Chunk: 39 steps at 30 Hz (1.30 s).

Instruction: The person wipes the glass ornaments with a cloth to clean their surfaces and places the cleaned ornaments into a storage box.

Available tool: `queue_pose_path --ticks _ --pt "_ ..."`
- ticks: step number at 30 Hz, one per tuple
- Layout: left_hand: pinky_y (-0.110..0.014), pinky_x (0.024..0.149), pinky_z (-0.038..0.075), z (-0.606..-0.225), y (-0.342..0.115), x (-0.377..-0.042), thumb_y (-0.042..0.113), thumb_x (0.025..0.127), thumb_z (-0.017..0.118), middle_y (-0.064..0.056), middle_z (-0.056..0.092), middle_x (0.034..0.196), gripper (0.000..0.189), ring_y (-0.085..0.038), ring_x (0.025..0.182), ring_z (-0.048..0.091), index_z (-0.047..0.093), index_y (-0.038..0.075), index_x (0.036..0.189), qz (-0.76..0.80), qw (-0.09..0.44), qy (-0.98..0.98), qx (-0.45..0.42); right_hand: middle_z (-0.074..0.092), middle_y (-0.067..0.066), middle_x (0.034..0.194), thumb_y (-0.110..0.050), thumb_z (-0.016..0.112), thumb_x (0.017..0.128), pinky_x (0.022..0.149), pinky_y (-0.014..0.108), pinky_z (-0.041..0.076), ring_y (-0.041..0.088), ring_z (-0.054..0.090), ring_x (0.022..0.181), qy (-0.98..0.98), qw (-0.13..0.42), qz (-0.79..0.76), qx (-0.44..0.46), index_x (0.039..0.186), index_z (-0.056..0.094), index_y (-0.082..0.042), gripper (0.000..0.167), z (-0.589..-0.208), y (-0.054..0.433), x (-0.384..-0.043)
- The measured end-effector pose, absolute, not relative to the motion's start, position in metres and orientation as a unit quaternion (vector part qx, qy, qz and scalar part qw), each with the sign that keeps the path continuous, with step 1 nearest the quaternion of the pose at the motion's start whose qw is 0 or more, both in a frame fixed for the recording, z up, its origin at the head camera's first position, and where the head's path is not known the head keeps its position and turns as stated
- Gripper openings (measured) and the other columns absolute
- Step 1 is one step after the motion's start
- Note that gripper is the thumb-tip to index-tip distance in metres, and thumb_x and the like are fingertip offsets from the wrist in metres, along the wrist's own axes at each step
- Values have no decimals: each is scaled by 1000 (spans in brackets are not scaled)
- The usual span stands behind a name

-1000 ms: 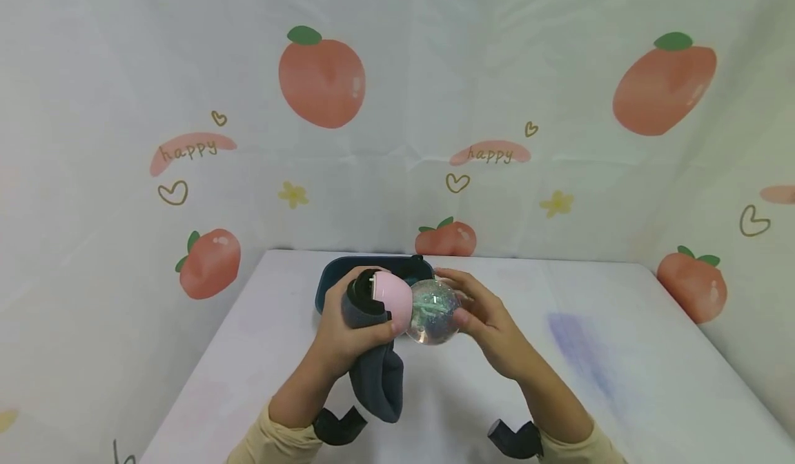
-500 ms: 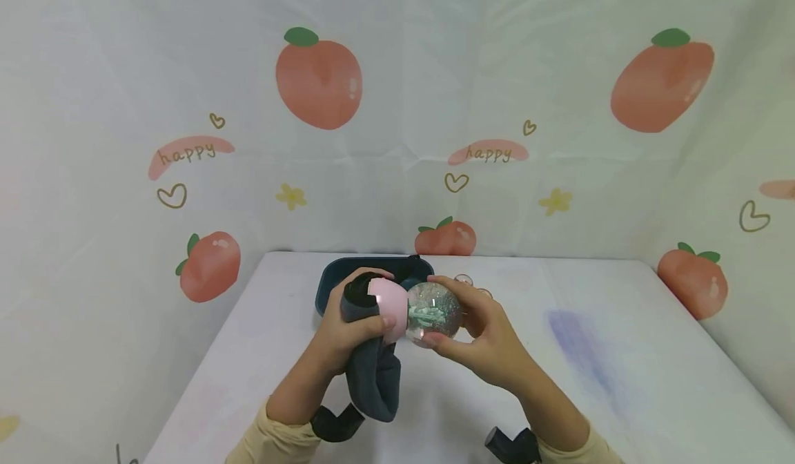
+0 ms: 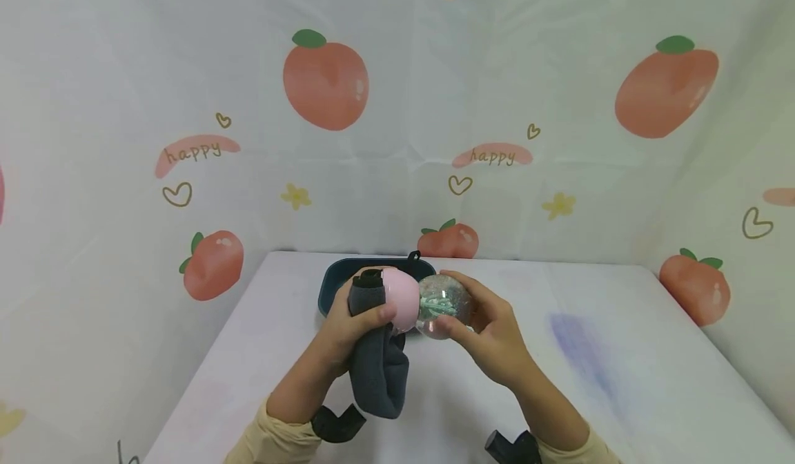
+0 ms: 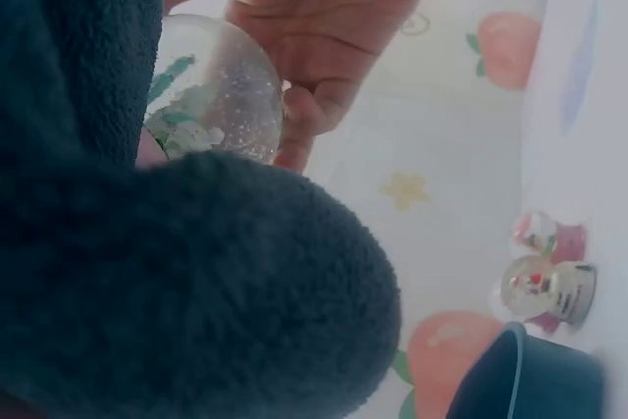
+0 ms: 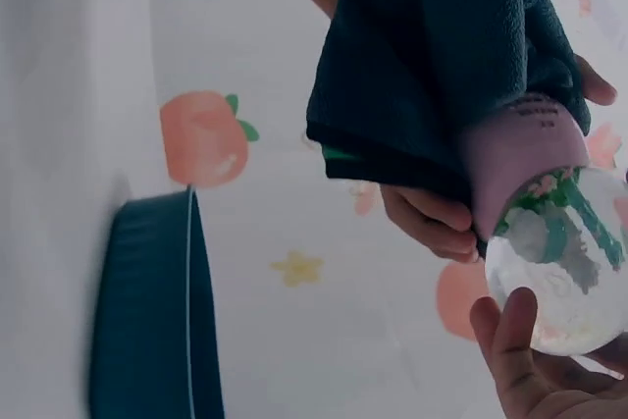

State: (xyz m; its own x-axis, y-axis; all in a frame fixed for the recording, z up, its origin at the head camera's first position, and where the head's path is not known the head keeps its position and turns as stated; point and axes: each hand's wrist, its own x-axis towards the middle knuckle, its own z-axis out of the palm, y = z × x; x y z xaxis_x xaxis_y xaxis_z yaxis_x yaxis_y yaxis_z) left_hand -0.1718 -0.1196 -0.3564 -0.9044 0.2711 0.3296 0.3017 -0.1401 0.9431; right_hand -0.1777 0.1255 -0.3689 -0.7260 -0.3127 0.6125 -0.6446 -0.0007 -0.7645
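Note:
A snow globe with a clear glittery ball (image 3: 442, 305) and a pink base (image 3: 402, 300) is held on its side above the table. My left hand (image 3: 344, 329) grips the base through a dark blue-grey cloth (image 3: 377, 374), its thumb on the pink part. The cloth's loose end hangs down below that hand. On the other side, my right hand (image 3: 497, 336) holds the ball between thumb and fingers. In the right wrist view, green and white figures (image 5: 554, 237) show inside the ball, beside the pink base (image 5: 525, 149). Cloth fills much of the left wrist view.
Behind the hands stands a dark blue basin (image 3: 330, 277) with a black loop at its back right. Smaller snow globes (image 4: 574, 291) stand near it in the left wrist view. A patterned curtain rises behind the white table (image 3: 621, 326).
My right hand has shifted its hold, its thumb coming from the ball's right edge onto its lower front. The globe has turned a little and moved slightly right. The left hand keeps its grip.

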Motion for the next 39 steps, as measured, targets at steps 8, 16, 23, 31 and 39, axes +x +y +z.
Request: queue_pose_path --ticks 8,16,23,31,39 --pt "-35 90 59 -355 -123 -172 32 92 74 -9 63 125 58 -23 110 64 55 5 140 -774 57 -587 -229 66 2 130 17 73 85 78 25 63 13 68 102 -665 198 648 314 145 57 4 63 -364 125 -172" --pt "-38 91 62 -349 -121 -172 15 91 69 -20 66 116 52 -24 100 73 51 4 139 -835 115 -485 -235 68 20 123 -10 92 78 90 16 58 17 67 112 -677 391 519 345 135 65 9 66 -358 132 -174" --pt "-32 88 61 -351 -118 -171 13 87 72 -17 69 110 55 -24 101 71 54 2 138 -814 229 -485 -222 71 17 118 -49 86 85 74 16 50 18 67 101 -701 427 435 370 130 70 3 70 -361 125 -171" --pt "-30 91 59 -362 -113 -176 26 89 77 -17 66 117 62 -25 109 68 52 3 141 -769 266 -524 -249 72 17 121 -20 96 78 72 17 58 15 68 99 -682 331 523 389 135 67 2 67 -360 122 -162" --pt "-29 89 60 -368 -113 -175 54 93 76 -7 69 118 77 -14 106 71 51 3 144 -784 117 -539 -283 69 15 128 8 92 72 79 23 62 13 68 101 -702 226 573 356 139 66 -2 73 -363 122 -161"
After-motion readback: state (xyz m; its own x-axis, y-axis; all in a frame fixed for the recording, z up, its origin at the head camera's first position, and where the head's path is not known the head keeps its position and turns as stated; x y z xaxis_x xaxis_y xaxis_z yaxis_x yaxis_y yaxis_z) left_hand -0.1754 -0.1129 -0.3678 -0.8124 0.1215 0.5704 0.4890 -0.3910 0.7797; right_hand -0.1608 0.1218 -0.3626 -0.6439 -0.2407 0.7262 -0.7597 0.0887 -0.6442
